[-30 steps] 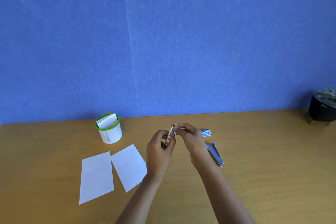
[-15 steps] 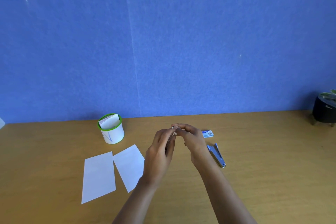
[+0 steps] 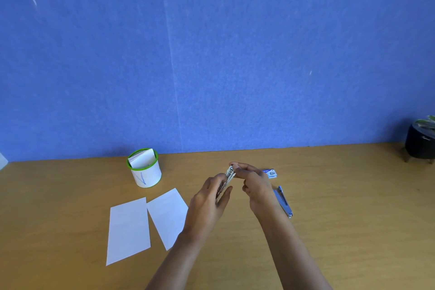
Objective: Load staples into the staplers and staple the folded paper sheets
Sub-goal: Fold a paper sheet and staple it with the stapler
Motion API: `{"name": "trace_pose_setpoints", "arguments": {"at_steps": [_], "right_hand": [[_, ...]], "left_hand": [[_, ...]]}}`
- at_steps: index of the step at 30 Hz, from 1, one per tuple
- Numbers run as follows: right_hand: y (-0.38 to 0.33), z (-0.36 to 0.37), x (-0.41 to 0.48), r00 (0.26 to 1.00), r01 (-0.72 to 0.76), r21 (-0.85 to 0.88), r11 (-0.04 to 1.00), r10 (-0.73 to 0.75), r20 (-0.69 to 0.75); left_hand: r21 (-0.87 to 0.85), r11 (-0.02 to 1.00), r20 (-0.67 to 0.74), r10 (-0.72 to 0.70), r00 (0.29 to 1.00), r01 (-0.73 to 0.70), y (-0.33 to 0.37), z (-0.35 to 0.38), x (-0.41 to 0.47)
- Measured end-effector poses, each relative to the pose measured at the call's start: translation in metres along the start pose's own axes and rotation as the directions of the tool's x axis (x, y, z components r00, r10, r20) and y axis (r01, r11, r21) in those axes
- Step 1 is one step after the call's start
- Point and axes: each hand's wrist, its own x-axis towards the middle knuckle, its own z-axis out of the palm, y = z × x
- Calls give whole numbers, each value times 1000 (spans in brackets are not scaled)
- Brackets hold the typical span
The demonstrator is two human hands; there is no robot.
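Above the middle of the wooden table, my left hand [image 3: 209, 198] grips a small metal stapler [image 3: 227, 180], its fingers curled round the body. My right hand [image 3: 255, 183] pinches the stapler's top end with thumb and fingertips. A second, blue-grey stapler [image 3: 283, 201] lies on the table just right of my right wrist. Behind my right hand sits a small blue staple box [image 3: 270, 173]. Two folded white paper sheets [image 3: 129, 229] [image 3: 167, 215] lie flat to the left of my left arm.
A white cup with a green rim [image 3: 146, 168], holding folded paper, stands at the back left near the blue wall. A black pot with a plant [image 3: 420, 146] sits at the far right edge. The wooden table [image 3: 353, 219] stretches wide on both sides.
The stapler was briefly hidden between my closed hands; now its top end shows again, tilted up to the right. Both hands stay together over the same spot.
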Motion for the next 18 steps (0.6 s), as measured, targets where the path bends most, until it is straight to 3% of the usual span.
{"name": "trace_pose_setpoints", "arguments": {"at_steps": [10, 18], "right_hand": [[3, -8, 3, 997, -61, 115, 991, 65, -31], [6, -16, 3, 996, -80, 165, 983, 87, -35]], "left_hand": [[-108, 994, 67, 16, 998, -9, -1, -4, 5], [-39, 999, 70, 16, 997, -13, 4, -8, 9]]}}
